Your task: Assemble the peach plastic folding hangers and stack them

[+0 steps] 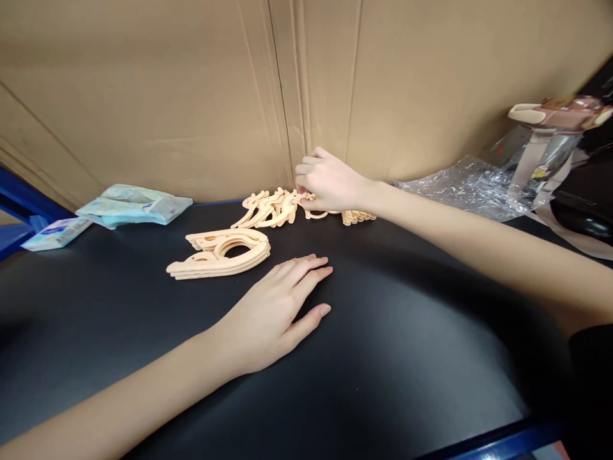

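The stack of peach hanger-like pieces (218, 265) lies on the worktop (383, 358), its layers aligned, probably so they sit flat without sliding; behind the stack and to its right is the loose pile of similar pieces (275, 211), the right hand (330, 182) curling its fingers down beside it, though whether they grip one I cannot tell; nearer than the stack, the left hand (271, 313) lies with fingers relaxed, holding nothing, likely just for support

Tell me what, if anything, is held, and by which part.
The left hand holds nothing. The right hand is at the pile of beige pieces; whether it grips one, and by which part, can't be told.
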### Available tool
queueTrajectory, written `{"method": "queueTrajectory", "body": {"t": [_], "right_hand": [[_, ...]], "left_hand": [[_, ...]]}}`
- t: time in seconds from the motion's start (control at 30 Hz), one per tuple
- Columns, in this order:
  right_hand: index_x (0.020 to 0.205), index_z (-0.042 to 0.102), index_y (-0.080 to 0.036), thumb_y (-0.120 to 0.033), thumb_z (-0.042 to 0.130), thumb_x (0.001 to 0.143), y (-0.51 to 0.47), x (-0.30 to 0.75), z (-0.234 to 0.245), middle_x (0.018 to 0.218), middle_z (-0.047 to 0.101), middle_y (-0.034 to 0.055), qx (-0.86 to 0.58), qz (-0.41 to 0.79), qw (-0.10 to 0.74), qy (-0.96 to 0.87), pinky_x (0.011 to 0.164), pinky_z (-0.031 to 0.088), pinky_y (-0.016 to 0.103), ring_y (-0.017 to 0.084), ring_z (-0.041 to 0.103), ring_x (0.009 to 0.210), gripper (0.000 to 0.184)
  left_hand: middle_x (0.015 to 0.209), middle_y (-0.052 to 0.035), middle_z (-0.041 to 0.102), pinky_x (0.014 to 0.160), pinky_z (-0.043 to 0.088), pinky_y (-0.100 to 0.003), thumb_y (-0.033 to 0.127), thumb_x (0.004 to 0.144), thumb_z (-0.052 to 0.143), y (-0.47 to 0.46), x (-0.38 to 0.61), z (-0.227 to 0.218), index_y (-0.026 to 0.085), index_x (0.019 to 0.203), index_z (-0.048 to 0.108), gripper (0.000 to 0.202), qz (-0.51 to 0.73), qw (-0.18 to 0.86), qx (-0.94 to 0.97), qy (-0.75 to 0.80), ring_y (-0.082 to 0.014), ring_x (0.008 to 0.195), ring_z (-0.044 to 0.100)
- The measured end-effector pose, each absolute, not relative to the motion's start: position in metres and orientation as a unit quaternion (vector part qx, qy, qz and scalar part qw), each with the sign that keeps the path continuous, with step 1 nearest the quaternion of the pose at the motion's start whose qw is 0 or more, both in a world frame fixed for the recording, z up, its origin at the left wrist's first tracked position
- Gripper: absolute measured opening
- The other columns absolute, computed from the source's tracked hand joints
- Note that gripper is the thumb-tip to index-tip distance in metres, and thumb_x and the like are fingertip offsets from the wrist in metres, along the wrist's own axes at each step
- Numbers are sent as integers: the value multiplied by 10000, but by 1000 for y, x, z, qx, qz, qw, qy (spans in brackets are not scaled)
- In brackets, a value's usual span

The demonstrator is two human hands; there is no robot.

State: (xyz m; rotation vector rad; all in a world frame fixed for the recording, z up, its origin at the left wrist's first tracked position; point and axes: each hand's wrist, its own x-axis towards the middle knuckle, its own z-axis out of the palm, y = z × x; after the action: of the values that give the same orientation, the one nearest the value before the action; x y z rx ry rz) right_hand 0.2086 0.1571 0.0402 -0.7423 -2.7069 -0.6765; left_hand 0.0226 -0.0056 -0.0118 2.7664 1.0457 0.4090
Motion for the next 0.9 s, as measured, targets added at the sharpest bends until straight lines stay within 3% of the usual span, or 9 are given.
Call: {"method": "queueTrajectory", "body": {"t": [0.2,0.33,0.5,0.7,0.9], "right_hand": [[811,682,-149,-264,540,855,131,260,46,786,640,66,-289,-194,131,-928,835,352,412,226,543,800,188],[782,689,-163,-255,567,858,101,275,38,761,661,43,-262,-132,126,-948,825,354,381,204,552,787,171],[751,699,-190,-246,599,867,70,275,27,658,601,-2,-234,-51,123,-963,865,369,359,175,524,739,164],[801,718,-199,-284,585,919,54,274,19,667,579,-17,-216,12,126,-968,914,374,364,155,526,722,197],[819,730,-176,-396,613,920,83,267,29,685,606,1,-232,52,142,-961,810,397,327,162,553,731,269]], "left_hand": [[1368,-125,584,1109,434,-462,269,998,451,-9,25,-5,152,1261,593,321,155,21,939,307,-280,1374,444],[1392,-120,556,1116,418,-459,196,981,454,-10,27,-6,161,1230,601,291,191,-23,934,302,-277,1387,417],[1402,-111,536,1084,445,-458,207,975,457,-8,28,-6,195,1287,557,327,183,16,930,319,-276,1347,456],[1258,-72,608,966,500,-360,222,980,450,-7,26,-10,224,1232,568,278,194,62,925,322,-223,1166,572],[1240,-53,612,919,497,-333,214,981,448,-8,26,-8,236,1236,555,278,190,79,925,320,-206,1101,592]]}}
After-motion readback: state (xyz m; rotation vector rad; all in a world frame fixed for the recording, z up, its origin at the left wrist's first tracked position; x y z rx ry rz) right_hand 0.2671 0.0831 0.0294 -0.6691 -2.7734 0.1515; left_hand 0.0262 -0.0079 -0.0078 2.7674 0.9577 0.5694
